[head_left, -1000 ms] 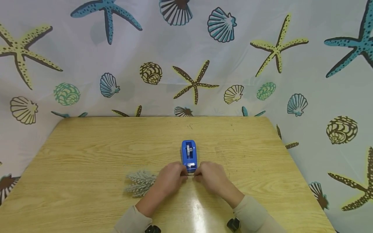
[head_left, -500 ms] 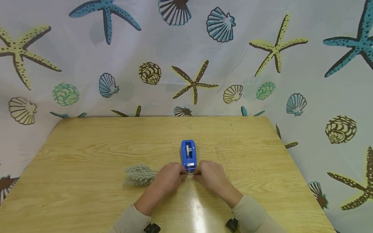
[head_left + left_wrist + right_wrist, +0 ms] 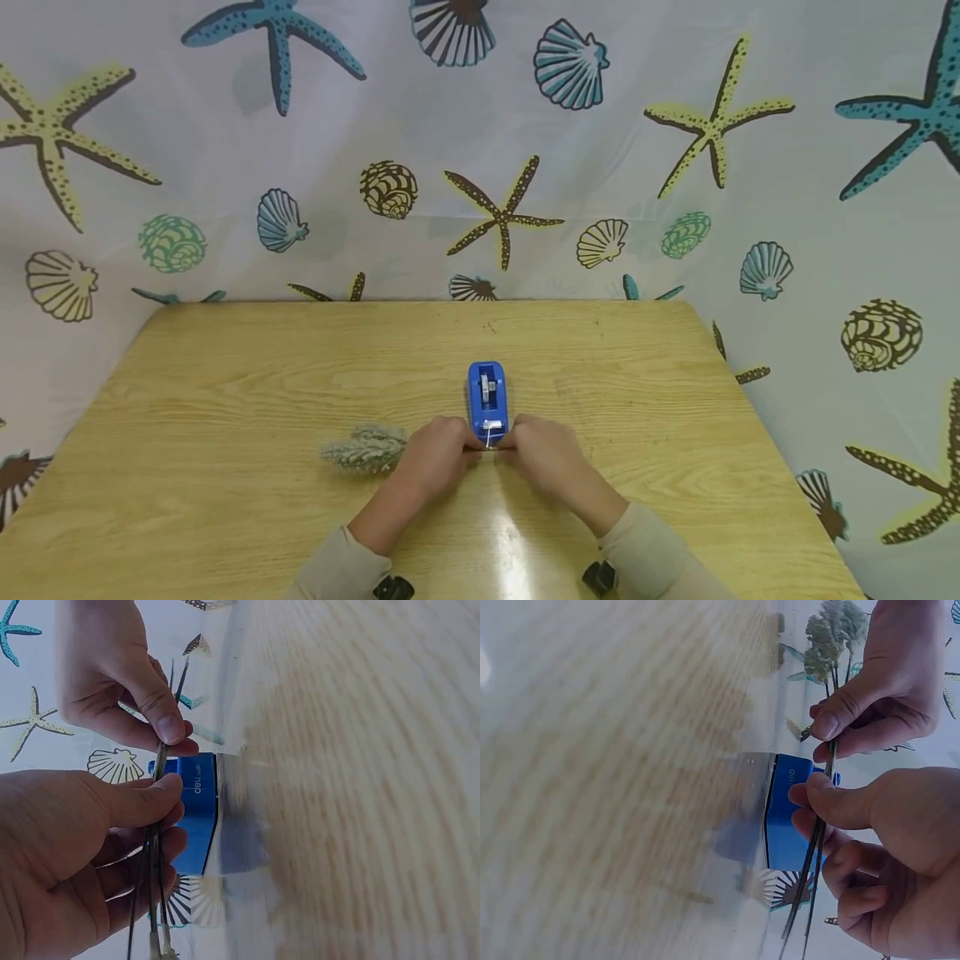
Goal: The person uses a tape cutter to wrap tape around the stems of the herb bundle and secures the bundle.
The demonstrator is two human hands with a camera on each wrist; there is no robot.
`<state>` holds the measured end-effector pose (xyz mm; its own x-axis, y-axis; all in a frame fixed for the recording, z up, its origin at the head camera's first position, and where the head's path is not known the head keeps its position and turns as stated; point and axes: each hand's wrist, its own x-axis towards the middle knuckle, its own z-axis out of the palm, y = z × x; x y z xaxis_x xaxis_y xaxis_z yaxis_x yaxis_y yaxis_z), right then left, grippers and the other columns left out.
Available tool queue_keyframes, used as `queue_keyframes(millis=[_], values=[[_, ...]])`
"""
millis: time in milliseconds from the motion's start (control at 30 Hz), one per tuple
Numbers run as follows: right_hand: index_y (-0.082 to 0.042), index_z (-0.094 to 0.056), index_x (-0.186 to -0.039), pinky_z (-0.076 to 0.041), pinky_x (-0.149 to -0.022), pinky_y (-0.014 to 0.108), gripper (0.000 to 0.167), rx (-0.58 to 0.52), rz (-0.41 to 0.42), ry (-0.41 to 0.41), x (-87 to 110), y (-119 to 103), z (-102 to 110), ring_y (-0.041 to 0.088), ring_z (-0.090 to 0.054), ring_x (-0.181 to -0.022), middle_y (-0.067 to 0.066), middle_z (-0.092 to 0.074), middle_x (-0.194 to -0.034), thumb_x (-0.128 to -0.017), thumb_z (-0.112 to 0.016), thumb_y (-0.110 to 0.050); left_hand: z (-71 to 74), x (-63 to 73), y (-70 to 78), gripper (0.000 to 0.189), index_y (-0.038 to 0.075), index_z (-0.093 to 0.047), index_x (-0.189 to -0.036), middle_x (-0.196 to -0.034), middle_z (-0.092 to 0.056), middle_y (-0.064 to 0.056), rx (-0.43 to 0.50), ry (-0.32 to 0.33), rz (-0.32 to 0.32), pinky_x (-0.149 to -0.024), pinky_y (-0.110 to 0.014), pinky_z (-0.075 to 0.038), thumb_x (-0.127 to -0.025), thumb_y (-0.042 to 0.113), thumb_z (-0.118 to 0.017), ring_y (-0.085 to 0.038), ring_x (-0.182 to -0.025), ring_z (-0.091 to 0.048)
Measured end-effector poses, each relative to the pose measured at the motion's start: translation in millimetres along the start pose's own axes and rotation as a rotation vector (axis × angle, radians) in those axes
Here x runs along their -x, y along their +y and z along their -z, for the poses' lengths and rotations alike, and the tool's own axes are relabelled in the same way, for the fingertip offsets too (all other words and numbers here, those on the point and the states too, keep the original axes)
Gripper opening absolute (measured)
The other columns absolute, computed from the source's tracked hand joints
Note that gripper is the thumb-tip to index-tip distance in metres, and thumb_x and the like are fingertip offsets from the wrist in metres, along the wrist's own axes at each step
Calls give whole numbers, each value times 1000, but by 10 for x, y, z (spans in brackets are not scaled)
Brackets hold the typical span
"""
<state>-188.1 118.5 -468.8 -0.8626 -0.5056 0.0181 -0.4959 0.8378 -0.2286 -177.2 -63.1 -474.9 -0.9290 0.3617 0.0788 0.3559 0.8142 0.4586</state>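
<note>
Both hands pinch a bunch of thin dark stems [image 3: 154, 889], held crosswise just in front of the blue tape dispenser [image 3: 487, 400]. My left hand [image 3: 435, 454] grips the bunch on the side of its fluffy grey-green flower heads [image 3: 366, 450], which stick out past that hand. A short distance along, the thumb and fingers of my right hand [image 3: 546, 454] pinch the same stems, whose bare ends [image 3: 795, 922] spread beyond it. In the head view a shiny clear strip of tape [image 3: 490, 437] shows between the hands, at the dispenser's near end.
The dispenser stands on a wooden table [image 3: 247, 375], with a tape roll [image 3: 487, 388] inside. A pale curtain [image 3: 420, 117] printed with starfish and shells hangs behind the table and along its sides.
The flower heads have turned with the stems and sit slightly farther from my body, in a narrower cluster. Both hands keep nearly the same place, and the dispenser has stayed put.
</note>
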Motion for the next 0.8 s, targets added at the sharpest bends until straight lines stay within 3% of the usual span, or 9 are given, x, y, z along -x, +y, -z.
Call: queue_keyframes(millis=[267, 367, 500, 800], values=[[-24, -82, -89, -40, -51, 25, 6, -14, -32, 42, -36, 10, 1, 7, -48, -62, -6, -62, -76, -87, -77, -27, 24, -35, 9, 19, 9, -74, -78, -77, -68, -2, -25, -103, 34, -60, -32, -46, -95, 13, -67, -13, -64, -54], [-22, -82, -88, -43, -53, 26, 5, -43, -46, 65, -39, 10, -2, 6, -51, -64, -5, -66, -78, -85, -79, -23, 38, -40, 15, 20, 9, -72, -76, -76, -67, -3, -61, -106, 34, -60, -32, -46, -96, 12, -67, -14, -66, -55], [-21, -82, -86, -44, -54, 26, 4, -76, -68, 85, -35, 6, -20, 6, -53, -64, -4, -67, -78, -83, -81, -23, 36, -32, 13, 16, 9, -74, -81, -81, -70, -3, -37, -124, 64, -61, -32, -47, -96, 12, -67, -13, -67, -56], [-23, -81, -80, -41, -51, 24, 3, -85, -82, 126, -45, 20, -45, 4, -50, -60, -6, -63, -73, -79, -84, -23, 53, -52, 9, 12, 7, -77, -80, -77, -69, -1, 43, -65, 95, -61, -29, -47, -90, 8, -72, -12, -63, -50]])
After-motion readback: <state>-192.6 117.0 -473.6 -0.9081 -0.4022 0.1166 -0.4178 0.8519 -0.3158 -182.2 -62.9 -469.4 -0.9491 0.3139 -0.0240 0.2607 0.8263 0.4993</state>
